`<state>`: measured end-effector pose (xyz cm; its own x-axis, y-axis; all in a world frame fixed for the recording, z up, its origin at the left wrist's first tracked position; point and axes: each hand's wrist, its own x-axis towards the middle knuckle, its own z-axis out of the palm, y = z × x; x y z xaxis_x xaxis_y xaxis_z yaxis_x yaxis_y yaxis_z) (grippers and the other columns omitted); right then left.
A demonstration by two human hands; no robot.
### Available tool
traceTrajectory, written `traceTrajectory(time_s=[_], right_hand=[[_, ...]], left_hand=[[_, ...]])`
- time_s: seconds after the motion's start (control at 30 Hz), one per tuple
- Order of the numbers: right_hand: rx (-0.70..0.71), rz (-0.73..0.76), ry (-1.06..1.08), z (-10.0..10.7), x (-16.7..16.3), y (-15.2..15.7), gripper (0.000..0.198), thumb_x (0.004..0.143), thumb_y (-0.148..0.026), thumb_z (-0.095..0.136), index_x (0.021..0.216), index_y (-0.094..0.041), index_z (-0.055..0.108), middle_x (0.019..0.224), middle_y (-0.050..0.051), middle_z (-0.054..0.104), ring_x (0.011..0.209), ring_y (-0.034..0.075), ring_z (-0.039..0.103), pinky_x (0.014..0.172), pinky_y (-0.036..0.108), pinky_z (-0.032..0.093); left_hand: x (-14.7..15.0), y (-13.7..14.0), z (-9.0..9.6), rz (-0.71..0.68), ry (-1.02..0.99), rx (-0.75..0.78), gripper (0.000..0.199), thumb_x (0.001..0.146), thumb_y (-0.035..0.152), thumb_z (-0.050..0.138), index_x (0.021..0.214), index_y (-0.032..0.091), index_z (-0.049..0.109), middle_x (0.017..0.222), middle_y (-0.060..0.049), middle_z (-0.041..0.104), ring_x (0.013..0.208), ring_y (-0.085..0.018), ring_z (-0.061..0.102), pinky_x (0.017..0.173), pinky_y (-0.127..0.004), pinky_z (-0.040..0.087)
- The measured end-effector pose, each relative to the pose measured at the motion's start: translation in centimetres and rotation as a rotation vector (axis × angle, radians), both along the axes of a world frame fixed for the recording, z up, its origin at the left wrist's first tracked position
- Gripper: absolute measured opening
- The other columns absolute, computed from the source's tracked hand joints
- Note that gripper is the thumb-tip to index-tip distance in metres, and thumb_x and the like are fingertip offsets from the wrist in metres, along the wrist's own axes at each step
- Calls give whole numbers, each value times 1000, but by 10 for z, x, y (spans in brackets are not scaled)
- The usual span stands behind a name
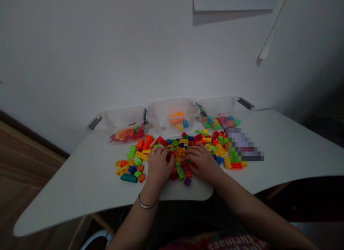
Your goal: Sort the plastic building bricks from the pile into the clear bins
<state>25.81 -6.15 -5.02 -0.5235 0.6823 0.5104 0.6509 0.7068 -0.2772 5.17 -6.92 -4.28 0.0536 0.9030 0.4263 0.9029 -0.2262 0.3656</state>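
Middle bin [158, 121]: clear, orange piece [177, 116] and blue piece [185, 123] inside; left of it, left bin [122, 115]: clear, grey handles [95, 123], red-orange pieces [127, 133]; right of it, right bin [221, 103]: clear, green-pink-blue pieces [221, 121]; in front of it, brick pile [179, 152]: mixed red, yellow, green, blue, orange; front-left of it, teal brick [129, 178]; front of it, purple brick [187, 182]; under it, white table [80, 171]; above right of it, white paper [233, 2], grid-lined
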Motion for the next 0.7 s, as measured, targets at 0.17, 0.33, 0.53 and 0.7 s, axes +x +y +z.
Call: traceTrajectory(time_s=[0.17, 0.33, 0.53, 0.7], right_hand=[[26, -53, -14, 0, 0, -1, 32, 74, -14, 66, 105, -22, 68, 114, 6, 71, 117, 27, 57, 113, 53, 32], [61, -72, -81, 1, 0, -1, 32, 73, -13, 65, 104, -22, 68, 118, 7, 69, 119, 28, 55, 114, 51, 32], [94, -104, -109, 3, -4, -3, 23, 77, -17, 66, 99, -20, 67, 114, 8, 70, 116, 28, 56, 112, 51, 34], [95, -136, -111, 5, -5, -4, 16, 76, -18, 66, 92, -19, 65, 111, 10, 70, 112, 29, 58, 110, 50, 37]], left_hand=[[0, 0, 0, -5, 2, 7, 20, 87, 31, 56, 98, 20, 70, 110, -9, 70, 110, -30, 58, 102, -49, 43], [0, 1, 0, -28, -13, 42, 18, 88, 29, 56, 96, 21, 69, 108, -8, 71, 110, -29, 59, 102, -49, 42], [-1, -1, 4, -97, -40, 155, 19, 89, 25, 52, 100, 20, 68, 111, -8, 70, 111, -28, 59, 103, -50, 42], [0, -4, 13, -135, -42, 220, 21, 89, 23, 52, 103, 21, 67, 112, -7, 70, 112, -26, 58, 106, -49, 40]])
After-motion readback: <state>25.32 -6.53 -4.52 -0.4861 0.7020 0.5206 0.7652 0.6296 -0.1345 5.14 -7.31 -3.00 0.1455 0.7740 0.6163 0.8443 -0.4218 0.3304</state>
